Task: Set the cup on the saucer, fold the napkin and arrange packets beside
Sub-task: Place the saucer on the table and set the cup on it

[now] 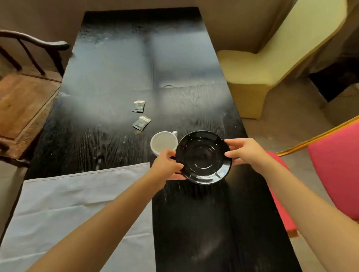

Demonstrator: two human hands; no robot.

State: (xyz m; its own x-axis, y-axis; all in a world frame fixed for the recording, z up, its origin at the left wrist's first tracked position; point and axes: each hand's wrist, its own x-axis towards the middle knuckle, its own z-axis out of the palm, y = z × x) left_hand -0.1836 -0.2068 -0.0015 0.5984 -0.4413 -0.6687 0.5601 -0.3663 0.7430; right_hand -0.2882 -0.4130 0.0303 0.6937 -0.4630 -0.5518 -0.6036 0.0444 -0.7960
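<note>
A glossy black saucer (203,157) is held by both hands near the right edge of the dark table (191,228). My left hand (166,166) grips its left rim and my right hand (245,151) grips its right rim. Just left of the saucer stands a white cup (163,143), empty, its handle pointing away; my left fingers partly cover its near side. Two small grey packets (139,106) (141,123) lie apart on the table beyond the cup. A pale unfolded napkin (80,213) lies flat at the near left.
A wooden chair (19,101) stands at the table's left side. A cream covered chair (268,63) is at the far right and a pink chair with a gold frame (340,166) at the near right, close to my right forearm.
</note>
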